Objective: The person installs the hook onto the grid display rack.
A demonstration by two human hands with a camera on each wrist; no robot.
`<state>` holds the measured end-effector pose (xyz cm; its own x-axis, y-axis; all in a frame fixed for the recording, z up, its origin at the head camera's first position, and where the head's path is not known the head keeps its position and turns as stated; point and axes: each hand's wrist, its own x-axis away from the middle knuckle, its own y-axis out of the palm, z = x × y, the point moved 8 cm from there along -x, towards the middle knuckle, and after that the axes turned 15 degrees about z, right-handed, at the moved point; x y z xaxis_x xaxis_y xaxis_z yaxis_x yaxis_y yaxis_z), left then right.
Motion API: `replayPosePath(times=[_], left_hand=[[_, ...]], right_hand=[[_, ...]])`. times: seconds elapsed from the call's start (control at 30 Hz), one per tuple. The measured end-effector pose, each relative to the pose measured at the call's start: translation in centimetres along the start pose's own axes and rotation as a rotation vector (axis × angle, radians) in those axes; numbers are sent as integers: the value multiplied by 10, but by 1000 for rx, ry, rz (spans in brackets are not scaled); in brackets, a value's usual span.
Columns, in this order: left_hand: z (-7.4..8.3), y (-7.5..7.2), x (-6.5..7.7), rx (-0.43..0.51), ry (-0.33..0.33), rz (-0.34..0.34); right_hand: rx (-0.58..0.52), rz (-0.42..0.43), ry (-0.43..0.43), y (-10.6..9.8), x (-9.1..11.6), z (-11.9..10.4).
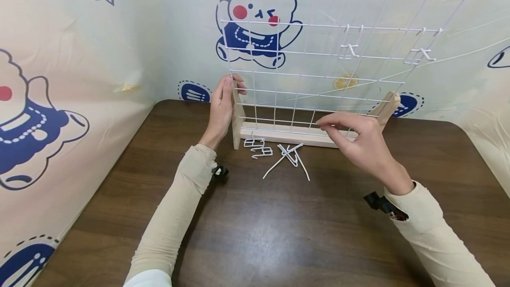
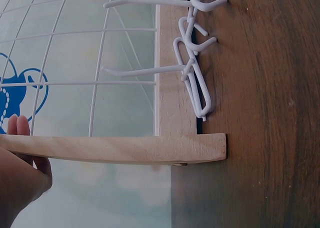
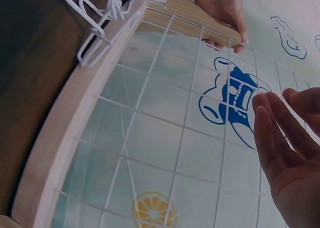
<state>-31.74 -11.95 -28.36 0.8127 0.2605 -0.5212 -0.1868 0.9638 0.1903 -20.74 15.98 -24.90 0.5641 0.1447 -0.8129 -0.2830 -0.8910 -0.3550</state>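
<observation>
A white wire grid (image 1: 295,74) stands upright in a wooden stand (image 1: 275,134). My left hand (image 1: 224,103) grips the left wooden side piece (image 2: 115,149), with fingertips showing on its grid side in the left wrist view. My right hand (image 1: 360,138) hovers in front of the grid's lower right part; in the right wrist view its fingers (image 3: 272,138) are loosely bent, with a gap to the thumb and nothing held. Two white hooks, a left one (image 1: 350,50) and a right one (image 1: 423,53), hang on the grid's upper right. Several loose white hooks (image 1: 287,154) lie before the stand.
The brown table (image 1: 255,234) extends toward me from the stand. A patterned cloth backdrop (image 1: 175,25) with cartoon bears rises behind and to the left. The right wooden side piece (image 1: 387,106) is partly behind my right hand.
</observation>
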Motion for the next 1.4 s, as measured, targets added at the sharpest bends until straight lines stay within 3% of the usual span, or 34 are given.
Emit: replayPosePath(times=[0.57,1.03,1.4], left_hand=[[1,1,0,2,8,9],[1,-1,-1,-14,23,-9],[1,-1,-3,-32,50,-29]], right_hand=[[78,-110,62,22,27,22],[139,-370,212,58,60,57],[114,-512,194,83,83,65]])
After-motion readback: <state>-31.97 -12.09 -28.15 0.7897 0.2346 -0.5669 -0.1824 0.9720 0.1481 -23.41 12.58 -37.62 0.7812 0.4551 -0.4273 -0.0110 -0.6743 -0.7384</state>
